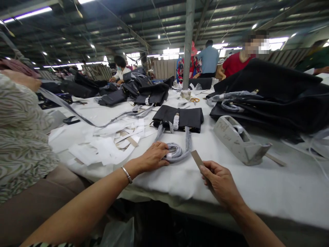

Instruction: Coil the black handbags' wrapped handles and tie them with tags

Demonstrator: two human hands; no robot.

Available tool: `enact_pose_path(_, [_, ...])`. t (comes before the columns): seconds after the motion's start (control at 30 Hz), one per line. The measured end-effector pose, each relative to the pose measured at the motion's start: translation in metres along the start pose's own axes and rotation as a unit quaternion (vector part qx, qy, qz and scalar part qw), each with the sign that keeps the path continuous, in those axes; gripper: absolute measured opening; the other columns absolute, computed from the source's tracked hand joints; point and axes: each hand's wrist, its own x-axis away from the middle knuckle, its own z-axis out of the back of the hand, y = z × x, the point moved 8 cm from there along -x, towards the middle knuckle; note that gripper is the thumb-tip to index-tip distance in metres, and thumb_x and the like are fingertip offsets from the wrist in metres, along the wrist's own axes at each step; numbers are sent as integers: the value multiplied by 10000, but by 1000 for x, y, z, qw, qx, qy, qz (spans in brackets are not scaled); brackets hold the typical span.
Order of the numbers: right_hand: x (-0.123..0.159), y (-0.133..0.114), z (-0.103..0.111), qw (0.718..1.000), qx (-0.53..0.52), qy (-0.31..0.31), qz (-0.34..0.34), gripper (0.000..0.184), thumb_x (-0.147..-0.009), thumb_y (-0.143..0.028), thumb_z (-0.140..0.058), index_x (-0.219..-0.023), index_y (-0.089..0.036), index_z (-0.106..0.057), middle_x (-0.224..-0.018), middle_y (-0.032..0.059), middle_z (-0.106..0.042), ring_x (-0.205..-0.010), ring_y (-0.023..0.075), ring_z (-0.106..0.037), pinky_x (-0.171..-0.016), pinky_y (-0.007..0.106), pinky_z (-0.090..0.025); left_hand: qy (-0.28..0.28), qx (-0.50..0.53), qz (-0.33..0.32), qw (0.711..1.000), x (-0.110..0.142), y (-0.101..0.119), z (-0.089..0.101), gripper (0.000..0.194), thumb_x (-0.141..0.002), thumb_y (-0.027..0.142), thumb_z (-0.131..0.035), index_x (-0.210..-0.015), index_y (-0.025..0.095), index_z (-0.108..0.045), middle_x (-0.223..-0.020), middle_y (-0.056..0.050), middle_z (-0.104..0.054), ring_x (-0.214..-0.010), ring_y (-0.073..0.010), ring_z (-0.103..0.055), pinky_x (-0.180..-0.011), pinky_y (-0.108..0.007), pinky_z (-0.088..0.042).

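Note:
My left hand (153, 157) rests on the white table (257, 185), its fingers curled over the wrapped grey handles (177, 151) of a black handbag (181, 118) lying in front of me. A silver bracelet circles that wrist. My right hand (218, 181) is closed in a pinch on a small brown strip of tape or card (197, 158), held up just right of the handles. The bag's straps run from its body down to my left hand.
A grey tape dispenser (239, 139) stands to the right. Scraps of white paper (110, 140) litter the left. Piles of black bags (277, 96) sit at right and far back. A seated person (23, 137) is close on my left; others work behind.

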Motion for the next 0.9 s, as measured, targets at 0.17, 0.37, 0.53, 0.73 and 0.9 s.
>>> enact_pose_path(0.17, [0,-8,-14,996,35,-63,-46,242,-719,-386,-672,-710,-149,-628,-482,-50,-458,-404,68,-374,-364,183,-307,54,116,23,992,-7,-9,30,278,-842,374,-621,-1017,162,-656,-1155,-104,-597,-1131,-259,-460,-1046,-415,-328])
enact_pose_path(0.37, [-30,-37,-46,998,24,-46,-38,108,-721,-208,-605,-632,-153,-579,-453,-47,-488,-380,69,-411,-355,180,-340,8,319,43,947,-25,-15,60,440,-806,503,-633,-1029,127,-682,-1062,-77,-637,-1024,-247,-537,-932,-335,-403])
enact_pose_path(0.53, [-47,-35,-81,996,-46,-36,-61,116,-745,-234,-613,-678,-148,-573,-502,-28,-532,-378,74,-437,-362,195,-347,-9,368,75,927,-34,-21,53,489,-747,521,-690,-1041,130,-674,-1020,-65,-631,-963,-228,-551,-839,-302,-429])
enact_pose_path(0.73, [-49,-17,-87,986,-152,-30,-68,254,-735,-267,-650,-954,-140,-647,-520,-46,-533,-397,72,-446,-415,199,-354,10,367,63,928,-33,-25,52,429,-765,503,-685,-1030,167,-667,-1131,-70,-614,-1073,-260,-525,-907,-324,-410])
enact_pose_path(0.9, [-49,-22,-78,986,-139,-57,-70,207,-690,-280,-693,-826,-125,-668,-516,-27,-564,-439,93,-466,-469,228,-364,20,324,27,945,-35,-13,52,406,-772,511,-670,-995,172,-675,-1138,-69,-615,-1078,-273,-520,-939,-344,-390])
